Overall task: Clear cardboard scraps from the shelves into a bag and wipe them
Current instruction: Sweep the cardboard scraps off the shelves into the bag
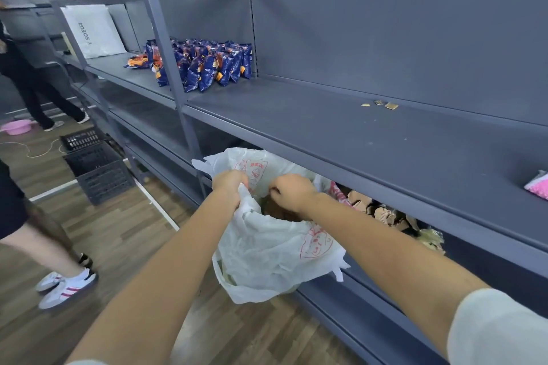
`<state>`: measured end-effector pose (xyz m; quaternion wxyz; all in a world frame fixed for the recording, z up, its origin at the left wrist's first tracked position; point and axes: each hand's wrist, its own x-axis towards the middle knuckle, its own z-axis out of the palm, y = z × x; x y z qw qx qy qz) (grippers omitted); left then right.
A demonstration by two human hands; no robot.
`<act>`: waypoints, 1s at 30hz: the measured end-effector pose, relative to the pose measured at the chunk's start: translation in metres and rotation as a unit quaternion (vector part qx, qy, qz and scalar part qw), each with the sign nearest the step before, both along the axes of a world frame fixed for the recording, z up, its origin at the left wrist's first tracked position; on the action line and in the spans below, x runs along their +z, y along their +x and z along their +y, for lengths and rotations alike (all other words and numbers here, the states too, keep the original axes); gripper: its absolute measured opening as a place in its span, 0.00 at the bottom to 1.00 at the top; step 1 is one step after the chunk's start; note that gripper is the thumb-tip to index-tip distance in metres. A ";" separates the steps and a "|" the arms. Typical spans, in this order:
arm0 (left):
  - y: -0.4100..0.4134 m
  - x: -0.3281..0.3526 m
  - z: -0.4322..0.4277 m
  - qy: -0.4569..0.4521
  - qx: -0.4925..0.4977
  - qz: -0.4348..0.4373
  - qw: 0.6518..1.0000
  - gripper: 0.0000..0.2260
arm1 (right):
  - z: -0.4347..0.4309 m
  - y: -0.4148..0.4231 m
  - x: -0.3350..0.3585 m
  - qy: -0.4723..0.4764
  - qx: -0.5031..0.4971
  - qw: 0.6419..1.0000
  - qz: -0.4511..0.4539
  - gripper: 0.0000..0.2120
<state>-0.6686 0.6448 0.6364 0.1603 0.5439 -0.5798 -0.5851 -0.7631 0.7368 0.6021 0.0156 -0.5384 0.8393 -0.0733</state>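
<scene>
Snack packets far left, scraps on the shelf; left hand clamps the bag rim, right hand curled, grip unclear.

White bag, red print; grey-blue shelves; brown cardboard scraps; blue-orange snack packets.

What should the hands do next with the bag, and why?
Probably the right hand should reach for the cardboard scraps heaped just right of the bag and drop a handful in. The left hand grips the bag's rim, holding its mouth open, and that heap is the nearest mess to clear.
</scene>
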 end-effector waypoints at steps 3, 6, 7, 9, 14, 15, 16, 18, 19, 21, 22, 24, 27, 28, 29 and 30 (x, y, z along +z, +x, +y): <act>-0.004 0.004 -0.007 -0.017 -0.041 -0.066 0.997 0.07 | -0.002 -0.005 0.011 -0.033 -0.013 0.999 0.028 0.14; -0.009 0.005 -0.020 -0.036 -0.057 -0.109 0.992 0.06 | -0.003 -0.021 0.029 -0.111 -0.019 0.993 0.043 0.12; -0.010 0.006 -0.024 -0.034 -0.052 -0.112 0.992 0.05 | -0.003 -0.031 0.035 -0.136 -0.027 0.990 0.042 0.12; -0.013 0.005 -0.030 -0.043 -0.054 -0.131 0.989 0.03 | -0.001 -0.056 0.048 -0.171 -0.055 0.983 0.027 0.12; -0.020 -0.003 -0.039 -0.019 0.004 -0.053 0.998 0.17 | 0.012 -0.142 0.063 -0.108 -0.166 0.980 0.033 0.15; -0.019 -0.003 -0.040 -0.010 0.026 -0.034 0.999 0.20 | 0.016 -0.159 0.064 -0.092 -0.193 0.976 0.028 0.16; -0.020 -0.003 -0.040 -0.005 0.043 -0.021 0.999 0.22 | 0.019 -0.175 0.064 -0.080 -0.215 0.973 0.020 0.17; -0.024 -0.002 -0.041 -0.011 0.070 -0.019 0.997 0.24 | 0.025 -0.201 0.063 -0.056 -0.246 0.968 0.008 0.20; -0.026 -0.001 -0.041 -0.013 0.074 -0.027 0.997 0.24 | 0.028 -0.212 0.063 -0.045 -0.257 0.965 0.003 0.21; -0.031 0.002 -0.042 -0.027 0.055 -0.069 0.996 0.21 | 0.034 -0.231 0.062 -0.030 -0.274 0.961 -0.006 0.22; -0.033 0.003 -0.042 -0.037 0.041 -0.097 0.994 0.19 | 0.036 -0.240 0.062 -0.024 -0.279 0.960 -0.008 0.23; -0.035 0.007 -0.042 -0.053 0.028 -0.129 0.990 0.17 | 0.038 -0.253 0.060 -0.013 -0.288 0.958 -0.010 0.24; -0.037 0.007 -0.040 -0.058 0.037 -0.132 0.989 0.17 | 0.036 -0.267 0.060 0.013 -0.293 0.956 0.006 0.26; -0.038 0.008 -0.040 -0.058 0.047 -0.131 0.989 0.17 | 0.035 -0.270 0.060 0.017 -0.294 0.956 0.009 0.26; -0.039 0.008 -0.040 -0.056 0.051 -0.135 0.988 0.17 | 0.034 -0.273 0.060 0.019 -0.295 0.955 0.006 0.27; -0.041 0.008 -0.042 -0.055 0.050 -0.141 0.987 0.16 | 0.034 -0.275 0.060 0.020 -0.298 0.954 0.001 0.28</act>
